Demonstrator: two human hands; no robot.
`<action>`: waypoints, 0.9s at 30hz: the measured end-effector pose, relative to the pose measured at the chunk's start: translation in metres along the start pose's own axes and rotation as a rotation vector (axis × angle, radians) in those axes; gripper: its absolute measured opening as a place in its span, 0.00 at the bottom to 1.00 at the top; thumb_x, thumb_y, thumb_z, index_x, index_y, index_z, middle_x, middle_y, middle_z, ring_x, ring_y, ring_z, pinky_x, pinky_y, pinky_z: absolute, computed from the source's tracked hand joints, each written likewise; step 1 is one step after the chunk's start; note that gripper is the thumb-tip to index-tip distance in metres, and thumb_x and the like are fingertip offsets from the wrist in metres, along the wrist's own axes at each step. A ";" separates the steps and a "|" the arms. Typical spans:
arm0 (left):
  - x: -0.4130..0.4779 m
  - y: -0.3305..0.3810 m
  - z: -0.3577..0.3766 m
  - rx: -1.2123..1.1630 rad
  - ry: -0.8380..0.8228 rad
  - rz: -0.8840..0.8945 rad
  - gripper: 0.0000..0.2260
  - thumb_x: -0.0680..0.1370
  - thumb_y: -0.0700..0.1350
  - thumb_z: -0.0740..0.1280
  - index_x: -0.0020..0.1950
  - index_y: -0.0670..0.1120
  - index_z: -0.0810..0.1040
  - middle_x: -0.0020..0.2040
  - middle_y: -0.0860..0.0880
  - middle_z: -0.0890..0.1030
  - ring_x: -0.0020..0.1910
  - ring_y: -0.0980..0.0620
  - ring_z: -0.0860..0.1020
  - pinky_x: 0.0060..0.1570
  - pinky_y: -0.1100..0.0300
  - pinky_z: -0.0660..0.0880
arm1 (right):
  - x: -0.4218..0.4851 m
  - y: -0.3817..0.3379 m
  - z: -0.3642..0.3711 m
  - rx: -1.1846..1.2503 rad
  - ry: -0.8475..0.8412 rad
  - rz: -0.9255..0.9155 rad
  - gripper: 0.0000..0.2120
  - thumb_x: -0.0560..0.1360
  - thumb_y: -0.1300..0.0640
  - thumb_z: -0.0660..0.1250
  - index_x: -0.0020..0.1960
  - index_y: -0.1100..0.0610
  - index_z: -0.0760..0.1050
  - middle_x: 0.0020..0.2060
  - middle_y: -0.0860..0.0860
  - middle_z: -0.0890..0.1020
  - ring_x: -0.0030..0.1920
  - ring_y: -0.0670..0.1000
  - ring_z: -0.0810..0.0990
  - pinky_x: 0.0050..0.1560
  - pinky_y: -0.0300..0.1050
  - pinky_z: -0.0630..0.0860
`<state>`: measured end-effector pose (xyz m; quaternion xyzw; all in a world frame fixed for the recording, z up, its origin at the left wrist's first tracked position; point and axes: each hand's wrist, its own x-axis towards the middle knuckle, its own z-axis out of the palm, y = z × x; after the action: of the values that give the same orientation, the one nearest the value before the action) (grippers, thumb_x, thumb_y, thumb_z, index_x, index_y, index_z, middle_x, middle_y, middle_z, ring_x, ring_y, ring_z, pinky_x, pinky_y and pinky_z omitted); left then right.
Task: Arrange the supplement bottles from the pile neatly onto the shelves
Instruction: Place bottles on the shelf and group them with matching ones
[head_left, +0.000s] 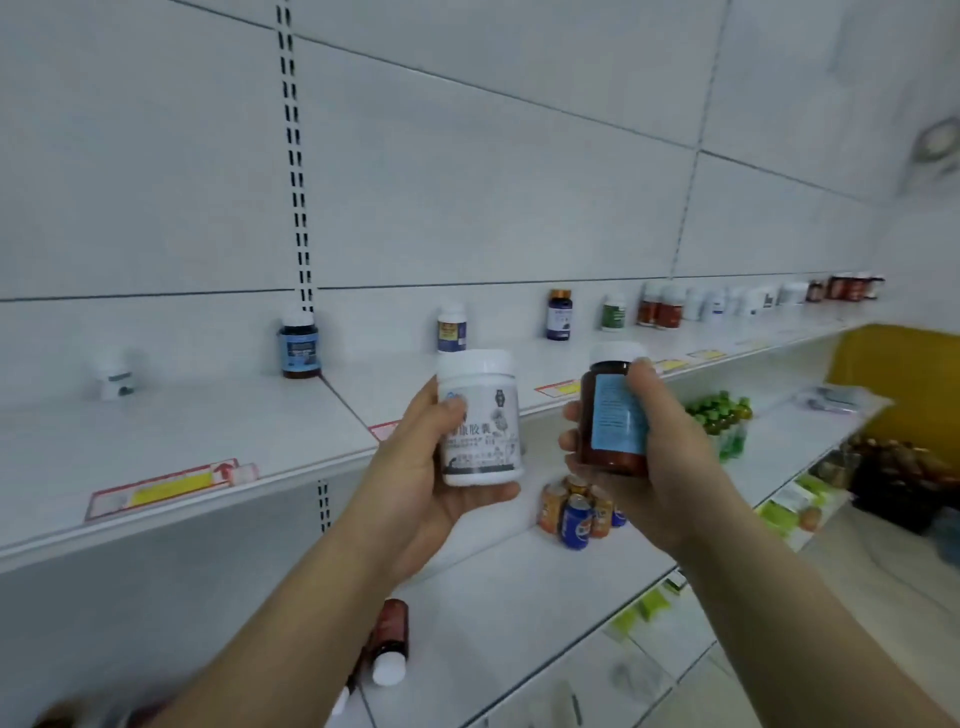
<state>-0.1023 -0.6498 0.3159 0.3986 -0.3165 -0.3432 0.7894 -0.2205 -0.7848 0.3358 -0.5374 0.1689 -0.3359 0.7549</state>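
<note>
the left hand (415, 467) grips a white plastic supplement bottle with a white cap and grey label (480, 421), held upright in front of the white metal upper shelf (156, 431). the right hand (660, 452) curls its fingers round a brown translucent bottle with a white cap and blue label (610, 415), also upright, just beside the first. a row of small bottles (660, 309) stands along the back of that shelf. on the lower shelf (519, 597) a brown bottle with a white cap (390, 642) lies on its side, near a cluster of small drink cans (576, 506).
</note>
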 end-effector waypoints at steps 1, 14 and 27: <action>0.006 -0.006 0.007 -0.020 -0.026 -0.019 0.20 0.68 0.49 0.62 0.60 0.49 0.74 0.50 0.42 0.83 0.45 0.43 0.82 0.35 0.50 0.80 | 0.001 -0.003 -0.009 0.016 0.042 0.010 0.23 0.77 0.41 0.58 0.55 0.59 0.75 0.41 0.57 0.82 0.35 0.54 0.82 0.39 0.48 0.77; 0.093 -0.109 0.159 0.015 -0.109 -0.156 0.24 0.77 0.59 0.54 0.56 0.43 0.78 0.43 0.42 0.83 0.39 0.47 0.81 0.34 0.54 0.79 | 0.028 -0.067 -0.183 0.039 0.164 -0.075 0.22 0.79 0.41 0.56 0.53 0.59 0.76 0.39 0.57 0.81 0.34 0.53 0.82 0.44 0.51 0.78; 0.195 -0.232 0.309 0.004 -0.068 -0.201 0.23 0.79 0.57 0.55 0.60 0.42 0.76 0.45 0.42 0.83 0.41 0.45 0.81 0.35 0.52 0.80 | 0.083 -0.134 -0.364 -0.163 0.183 -0.130 0.16 0.81 0.44 0.55 0.56 0.55 0.74 0.44 0.56 0.81 0.41 0.53 0.81 0.42 0.47 0.80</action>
<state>-0.2980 -1.0354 0.3126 0.4180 -0.3020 -0.4332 0.7391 -0.4289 -1.1223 0.3355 -0.5740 0.2287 -0.4166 0.6668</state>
